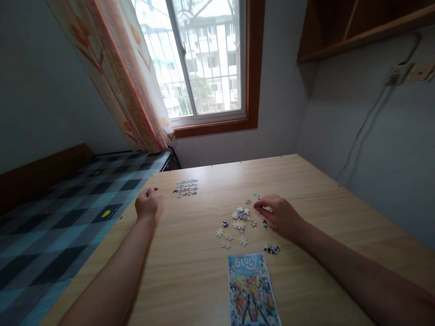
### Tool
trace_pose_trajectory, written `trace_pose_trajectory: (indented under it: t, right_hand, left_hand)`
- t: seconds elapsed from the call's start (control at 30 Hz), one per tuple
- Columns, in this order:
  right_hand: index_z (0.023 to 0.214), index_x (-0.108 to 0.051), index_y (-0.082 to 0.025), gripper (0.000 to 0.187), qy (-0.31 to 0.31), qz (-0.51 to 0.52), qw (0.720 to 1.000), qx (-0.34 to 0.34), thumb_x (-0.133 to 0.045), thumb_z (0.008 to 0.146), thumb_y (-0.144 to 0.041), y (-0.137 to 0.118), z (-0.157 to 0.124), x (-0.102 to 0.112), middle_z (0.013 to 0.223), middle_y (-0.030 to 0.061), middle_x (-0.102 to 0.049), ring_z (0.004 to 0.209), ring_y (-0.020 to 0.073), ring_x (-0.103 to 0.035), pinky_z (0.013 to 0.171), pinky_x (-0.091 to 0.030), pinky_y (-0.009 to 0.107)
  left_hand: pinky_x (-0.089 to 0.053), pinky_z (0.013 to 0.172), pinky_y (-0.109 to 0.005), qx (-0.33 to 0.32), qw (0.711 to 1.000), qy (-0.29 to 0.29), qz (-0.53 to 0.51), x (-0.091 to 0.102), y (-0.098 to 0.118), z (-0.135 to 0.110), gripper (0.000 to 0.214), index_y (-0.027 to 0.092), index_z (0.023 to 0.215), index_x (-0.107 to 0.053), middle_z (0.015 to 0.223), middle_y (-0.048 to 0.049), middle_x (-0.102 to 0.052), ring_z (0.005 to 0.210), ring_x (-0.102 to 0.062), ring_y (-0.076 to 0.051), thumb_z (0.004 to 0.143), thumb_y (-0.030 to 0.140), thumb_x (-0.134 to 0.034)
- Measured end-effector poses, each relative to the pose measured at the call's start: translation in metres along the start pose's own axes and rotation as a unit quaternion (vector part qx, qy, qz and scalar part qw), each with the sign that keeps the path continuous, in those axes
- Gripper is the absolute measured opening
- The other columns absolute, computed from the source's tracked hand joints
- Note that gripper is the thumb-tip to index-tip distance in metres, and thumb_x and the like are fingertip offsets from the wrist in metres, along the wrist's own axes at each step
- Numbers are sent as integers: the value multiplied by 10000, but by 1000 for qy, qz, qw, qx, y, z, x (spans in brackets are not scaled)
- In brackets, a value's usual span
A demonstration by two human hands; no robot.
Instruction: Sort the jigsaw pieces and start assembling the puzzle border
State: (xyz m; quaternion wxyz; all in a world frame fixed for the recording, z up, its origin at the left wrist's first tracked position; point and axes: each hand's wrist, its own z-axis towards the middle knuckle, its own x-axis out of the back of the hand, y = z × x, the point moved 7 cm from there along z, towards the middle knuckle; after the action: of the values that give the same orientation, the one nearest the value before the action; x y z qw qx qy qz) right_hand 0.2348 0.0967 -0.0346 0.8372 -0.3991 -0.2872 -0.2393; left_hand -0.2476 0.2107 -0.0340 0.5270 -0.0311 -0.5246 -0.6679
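Observation:
My left hand [147, 202] rests in a loose fist near the left edge of the table, with nothing visible in it. To its right lies a block of joined jigsaw pieces [186, 188], roughly rectangular. Thumb and fingers of my right hand [279, 214] are pinched together at the right side of a heap of loose jigsaw pieces [240, 213]. Whatever is between those fingertips is too small to make out. Several pale pieces lie face down, like this piece [243, 241], and a dark blue piece [225, 224] sits left of the heap.
A printed "Bluey" picture sheet [253, 290] lies at the front of the wooden table [183, 262]. More pieces [271, 248] are grouped below my right hand. A checked bed [84, 199] adjoins the table's left side. Wall and window [210, 68] stand behind.

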Motion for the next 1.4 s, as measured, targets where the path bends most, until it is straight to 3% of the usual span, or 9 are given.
trace_pose_trajectory:
  t: [0.13, 0.3, 0.43, 0.57, 0.67, 0.83, 1.03, 1.23, 1.4]
  right_hand:
    - [949, -737, -225, 160, 41, -24, 997, 59, -578, 961, -216, -5, 0, 6, 909, 64, -759, 863, 215, -681, 808, -504, 350]
    - [974, -702, -223, 118, 88, -51, 981, 164, -586, 968, -212, -36, -4, 19, 819, 44, -740, 759, 194, -649, 754, -481, 333]
    - [886, -644, -228, 88, 100, -35, 968, 227, -601, 946, -180, -67, -12, 28, 756, 22, -714, 730, 179, -622, 738, -474, 327]
    - [876, -614, -245, 100, 85, 0, 962, 259, -605, 938, -167, -85, -18, 29, 828, 8, -744, 757, 166, -639, 755, -486, 325]
    - [856, -609, -248, 108, 71, 13, 962, 262, -597, 944, -186, -88, -20, 22, 808, 5, -741, 693, 156, -628, 698, -479, 314]
    - [873, -617, -247, 96, 71, 38, 966, 246, -591, 949, -196, -84, -20, 15, 786, 11, -731, 682, 155, -639, 664, -485, 296]
    - [1017, -660, -244, 129, 116, 6, 976, 185, -579, 933, -191, -53, -12, 29, 855, 42, -736, 759, 188, -660, 714, -518, 328]
    - [934, -702, -221, 155, 194, -15, 980, 40, -554, 891, -206, 12, -4, 42, 842, 55, -739, 737, 201, -662, 723, -544, 348]
    - [909, -728, -210, 193, 178, 8, 982, -62, -545, 861, -251, 43, -3, 31, 848, 54, -757, 704, 199, -662, 656, -544, 331]
  left_hand:
    - [-486, 775, -321, -120, 991, -24, 62, 0, 41, -24, 335, 182, 968, -736, 936, -106, -740, 878, -660, -255, 875, 359, -466]
    - [-497, 740, -291, -352, 920, -171, 34, -9, 145, -96, 313, 201, 938, -749, 899, -67, -719, 723, -636, -166, 931, 388, -498]
    - [-512, 673, -266, -423, 841, -333, -54, 0, 222, -172, 238, 229, 963, -748, 937, -49, -719, 670, -622, -116, 938, 368, -557]
    - [-542, 693, -282, -457, 799, -374, -111, 16, 254, -229, 215, 240, 1094, -715, 1012, -59, -738, 746, -666, -130, 936, 333, -603]
    - [-550, 709, -285, -449, 794, -390, -127, 13, 253, -249, 152, 240, 1045, -710, 954, -43, -748, 777, -681, -138, 925, 284, -626]
    - [-549, 683, -271, -417, 810, -383, -154, 5, 245, -246, 133, 237, 931, -728, 797, -17, -741, 679, -660, -126, 927, 288, -606]
    - [-536, 680, -282, -329, 882, -314, -123, -3, 218, -172, 237, 228, 963, -768, 855, -37, -760, 688, -656, -144, 903, 378, -595]
    - [-476, 610, -287, -130, 976, -174, -22, -3, 122, -48, 389, 179, 1070, -769, 756, -50, -735, 677, -645, -197, 827, 422, -588]
    - [-451, 636, -285, -60, 992, -101, 49, 3, 43, -5, 393, 166, 1032, -742, 846, -83, -758, 724, -663, -217, 761, 429, -630]
